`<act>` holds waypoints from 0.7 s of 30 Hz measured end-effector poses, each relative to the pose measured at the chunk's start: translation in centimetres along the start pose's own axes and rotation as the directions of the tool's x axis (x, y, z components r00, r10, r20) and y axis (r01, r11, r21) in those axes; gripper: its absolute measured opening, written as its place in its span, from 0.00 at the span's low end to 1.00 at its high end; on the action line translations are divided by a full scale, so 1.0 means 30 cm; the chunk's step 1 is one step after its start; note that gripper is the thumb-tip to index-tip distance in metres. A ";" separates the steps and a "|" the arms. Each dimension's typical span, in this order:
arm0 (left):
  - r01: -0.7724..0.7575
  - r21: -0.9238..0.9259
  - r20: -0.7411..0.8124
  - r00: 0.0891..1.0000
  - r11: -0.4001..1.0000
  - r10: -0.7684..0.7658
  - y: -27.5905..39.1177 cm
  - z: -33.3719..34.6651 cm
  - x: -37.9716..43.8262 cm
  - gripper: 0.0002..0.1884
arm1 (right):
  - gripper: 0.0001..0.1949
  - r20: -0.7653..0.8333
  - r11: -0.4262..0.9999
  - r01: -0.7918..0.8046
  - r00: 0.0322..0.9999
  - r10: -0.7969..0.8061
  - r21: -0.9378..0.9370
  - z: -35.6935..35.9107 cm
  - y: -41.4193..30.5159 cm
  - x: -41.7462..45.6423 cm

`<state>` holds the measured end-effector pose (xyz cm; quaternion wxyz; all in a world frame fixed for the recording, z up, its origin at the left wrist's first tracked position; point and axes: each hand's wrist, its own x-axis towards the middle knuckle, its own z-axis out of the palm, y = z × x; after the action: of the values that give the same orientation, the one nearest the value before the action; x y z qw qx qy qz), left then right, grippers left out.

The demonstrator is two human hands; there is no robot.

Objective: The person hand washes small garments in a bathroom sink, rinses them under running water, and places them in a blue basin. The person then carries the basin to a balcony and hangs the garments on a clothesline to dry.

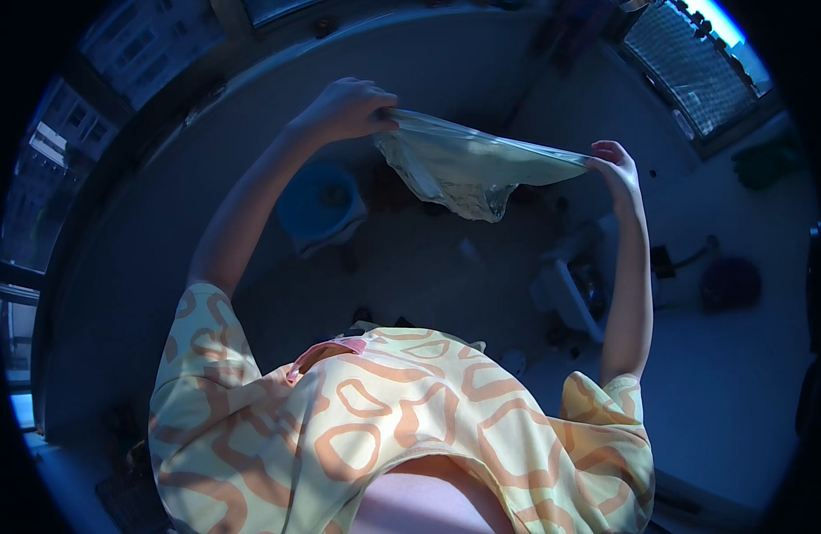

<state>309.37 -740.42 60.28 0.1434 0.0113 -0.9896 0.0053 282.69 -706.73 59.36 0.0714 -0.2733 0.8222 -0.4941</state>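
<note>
A pale, thin plastic bag point(460, 157) is stretched between my two raised hands. My left hand point(353, 110) pinches its upper left corner between thumb and fingers. At the other end, my right hand point(614, 167) grips the right corner, with some fingers curled above the thumb. The top edge runs taut and slopes down to the right, while the lower part hangs loose in crinkled, shiny folds. Whether anything lies inside the bag cannot be made out.
Below my left forearm is a blue basin point(319, 200) with something dark in it. A white sink-like fixture point(574, 297) stands beside my right forearm. A dark round object point(731, 284) is at the right. Windows point(46, 167) line the left; a framed pane point(694, 67) is upper right.
</note>
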 end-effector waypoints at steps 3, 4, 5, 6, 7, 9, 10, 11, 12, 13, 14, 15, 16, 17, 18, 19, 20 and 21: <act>-0.119 -0.166 -0.263 0.962 0.979 0.073 -0.062 0.009 0.020 0.17 | 0.09 0.015 0.988 0.064 0.998 -0.067 0.139 -0.035 -0.036 -0.017; -0.172 -0.250 -0.368 0.927 0.953 0.071 -0.071 0.018 0.018 0.17 | 0.10 0.127 0.982 0.112 0.983 -0.132 0.152 -0.045 -0.051 -0.027; -0.156 -0.432 -0.311 0.950 0.888 0.015 -0.083 0.022 0.018 0.18 | 0.10 0.179 0.984 0.061 0.980 -0.091 0.167 -0.050 -0.074 -0.035; -0.132 -0.603 -0.246 0.969 0.787 -0.025 -0.079 0.019 0.028 0.19 | 0.10 0.225 0.985 0.006 0.973 -0.045 0.172 -0.065 -0.093 -0.047; -0.096 -0.748 -0.172 0.984 0.657 -0.053 -0.074 0.017 0.033 0.22 | 0.10 0.272 0.983 -0.049 0.962 -0.001 0.175 -0.073 -0.100 -0.057; -0.051 -0.824 -0.119 0.989 0.564 -0.084 -0.056 0.015 0.040 0.25 | 0.13 0.223 0.976 -0.111 0.972 0.067 0.188 -0.085 -0.061 -0.038; -0.027 -0.856 -0.090 0.991 0.516 -0.099 -0.047 0.012 0.044 0.26 | 0.14 0.183 0.955 -0.169 0.975 0.126 0.244 -0.076 -0.079 -0.049; -0.004 -0.860 -0.079 0.989 0.510 -0.126 -0.040 0.008 0.049 0.27 | 0.14 0.146 0.927 -0.223 0.972 0.186 0.301 -0.068 -0.086 -0.057; 0.005 -0.868 -0.075 0.987 0.496 -0.142 -0.021 0.000 0.074 0.27 | 0.16 0.187 0.892 -0.256 0.962 0.198 0.374 -0.103 -0.049 -0.031; 0.027 -0.872 -0.064 0.984 0.489 -0.168 -0.009 -0.020 0.079 0.27 | 0.16 0.221 0.856 -0.282 0.954 0.203 0.432 -0.121 -0.032 -0.001; 0.043 -0.872 -0.060 0.979 0.489 -0.193 0.001 -0.042 0.086 0.28 | 0.15 0.255 0.816 -0.310 0.945 0.206 0.488 -0.136 -0.019 0.025; 0.057 -0.871 -0.059 0.974 0.488 -0.220 0.008 -0.068 0.092 0.28 | 0.15 0.289 0.773 -0.335 0.935 0.204 0.539 -0.146 -0.015 0.038; 0.072 -0.870 -0.058 0.967 0.488 -0.246 0.013 -0.083 0.092 0.28 | 0.15 0.347 0.752 -0.358 0.920 0.182 0.553 -0.156 -0.026 0.037; 0.072 -0.877 -0.034 0.977 0.475 -0.211 0.002 -0.088 0.099 0.27 | 0.15 0.434 0.730 -0.403 0.886 0.162 0.551 -0.174 -0.001 0.059; 0.066 -0.885 -0.018 0.984 0.461 -0.175 -0.022 -0.098 0.113 0.27 | 0.15 0.513 0.714 -0.443 0.848 0.136 0.543 -0.208 0.030 0.098; 0.060 -0.893 0.000 0.991 0.447 -0.134 -0.030 -0.105 0.126 0.26 | 0.14 0.585 0.696 -0.483 0.803 0.111 0.531 -0.230 0.048 0.116; 0.054 -0.892 -0.006 0.991 0.448 -0.132 -0.032 -0.105 0.132 0.26 | 0.15 0.582 0.688 -0.488 0.805 0.118 0.537 -0.251 0.071 0.123; 0.055 -0.891 -0.007 0.991 0.451 -0.134 -0.028 -0.107 0.136 0.25 | 0.15 0.583 0.677 -0.498 0.803 0.123 0.542 -0.254 0.079 0.122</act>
<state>306.38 -741.32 64.54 0.1659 -0.0102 -0.8388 -0.5184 275.75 -701.88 61.73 0.4619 -0.1969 0.5735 -0.6473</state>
